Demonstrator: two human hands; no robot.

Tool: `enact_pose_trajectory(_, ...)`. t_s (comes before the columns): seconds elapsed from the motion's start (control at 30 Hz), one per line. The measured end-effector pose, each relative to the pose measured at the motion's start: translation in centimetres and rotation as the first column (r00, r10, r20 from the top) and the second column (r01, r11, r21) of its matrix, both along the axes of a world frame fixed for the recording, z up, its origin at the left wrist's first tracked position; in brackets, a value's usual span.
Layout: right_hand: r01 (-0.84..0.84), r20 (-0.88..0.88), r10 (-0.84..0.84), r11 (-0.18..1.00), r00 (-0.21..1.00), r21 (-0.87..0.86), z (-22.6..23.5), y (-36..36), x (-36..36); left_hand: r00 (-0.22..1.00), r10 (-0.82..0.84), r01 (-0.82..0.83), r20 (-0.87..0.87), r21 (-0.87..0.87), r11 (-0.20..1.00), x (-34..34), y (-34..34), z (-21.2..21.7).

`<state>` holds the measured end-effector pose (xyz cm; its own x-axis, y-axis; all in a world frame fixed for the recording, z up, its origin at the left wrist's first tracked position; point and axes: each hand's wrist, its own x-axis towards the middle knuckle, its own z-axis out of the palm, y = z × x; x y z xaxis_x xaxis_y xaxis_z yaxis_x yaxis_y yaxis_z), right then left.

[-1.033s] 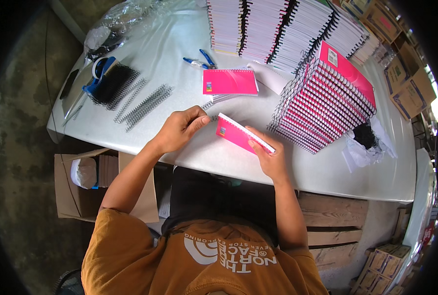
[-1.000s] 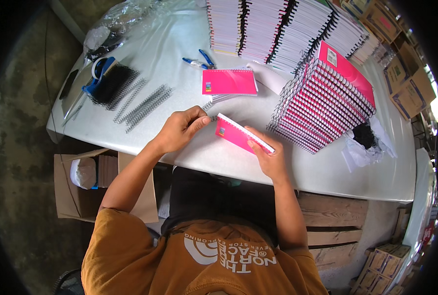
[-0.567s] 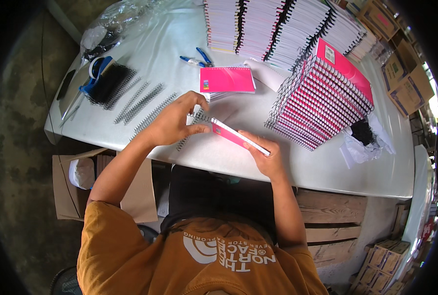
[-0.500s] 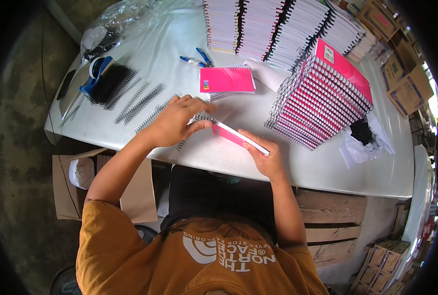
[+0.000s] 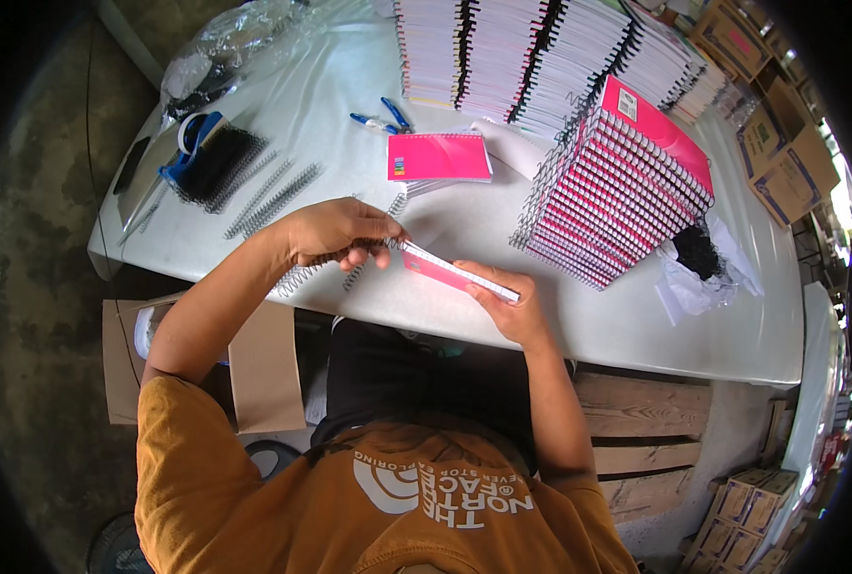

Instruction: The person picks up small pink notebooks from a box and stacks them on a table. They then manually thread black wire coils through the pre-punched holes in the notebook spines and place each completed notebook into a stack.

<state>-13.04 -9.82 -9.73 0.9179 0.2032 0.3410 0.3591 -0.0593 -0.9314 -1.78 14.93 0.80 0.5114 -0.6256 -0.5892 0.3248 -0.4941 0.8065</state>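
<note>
My right hand (image 5: 510,304) grips a pink-covered notebook (image 5: 436,269) by one end, its white page edge turned up. At the other end, my left hand (image 5: 343,232) is closed, thumb and finger pinching a dark spiral binding coil (image 5: 394,243) against the notebook's corner. My fingers hide most of that coil. Loose coils (image 5: 295,279) lie on the table beneath and beside my left hand. Beyond my hands sits a small stack of pink notebooks (image 5: 439,158), with blue-handled pliers (image 5: 380,119) beside it.
A tall stack of coil-bound pink notebooks (image 5: 617,187) stands at the right, before rows of bound books (image 5: 502,57). More coils (image 5: 273,201) and a blue tape dispenser (image 5: 185,148) lie left. A black bundle in white wrapping (image 5: 699,253) is near the right edge.
My left hand has turned and lowered slightly, its fingers now curled in at the notebook's corner. The notebook has shifted slightly left with my right hand still gripping it.
</note>
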Motion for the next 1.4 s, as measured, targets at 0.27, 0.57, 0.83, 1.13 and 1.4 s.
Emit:
enact_pose_trajectory(0.27,0.038,-0.078,-0.04,0.999,0.996,-0.025,0.5,0.1,-0.1,0.482,-0.332,0.261,0.811,0.229,0.938,-1.9,-1.0,0.4)
enact_pose_trajectory(0.57,-0.002,-0.05,0.0,0.999,0.999,-0.036,0.6,0.0,-0.1,0.907,-0.223,0.188,0.357,0.13,0.973,-0.6,-1.4,1.1)
enact_pose_trajectory(0.83,-0.08,-0.075,0.076,0.995,0.994,-0.056,1.3,0.2,0.2,0.919,-0.212,0.165,0.333,0.163,0.973,0.2,-0.7,0.7)
enact_pose_trajectory(1.13,-0.133,-0.11,0.131,0.991,0.985,-0.011,1.1,0.3,0.2,0.941,-0.284,0.26,0.185,0.143,0.955,0.3,-0.4,1.3)
enact_pose_trajectory(1.4,-0.063,-0.13,0.06,0.998,0.99,-0.021,1.5,0.7,0.2,0.401,-0.251,0.221,0.881,0.173,0.96,-2.1,-0.9,0.6)
